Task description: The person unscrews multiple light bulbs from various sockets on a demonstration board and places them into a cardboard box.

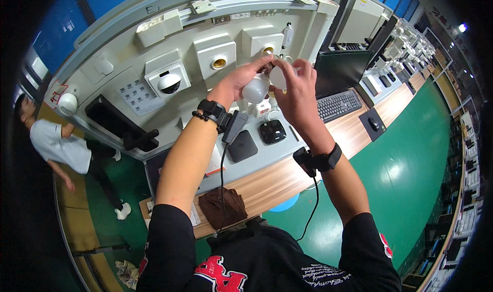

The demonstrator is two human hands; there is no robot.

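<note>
Both of my hands are raised close together in front of an upright white panel [192,99]. My left hand [237,81] is closed around a white light bulb [256,90], its round globe pointing down. Beside it, my right hand [298,86] grips a white rounded piece [278,78] with thumb and fingers; its kind is partly hidden by the fingers. The two hands' fingertips nearly meet above the bulb. Behind them on the panel, one box carries a bulb socket [219,63] with a brass-coloured inside, and a second socket [267,51] sits just past my fingertips.
A dome camera [169,83] is mounted on the panel. Below stand a black glossy box [272,132] and a dark grey square box [242,146]. A brown cloth [222,208] lies on the wooden desk edge. At right are a monitor [341,71] and keyboard [339,106]. A person [61,143] walks at left.
</note>
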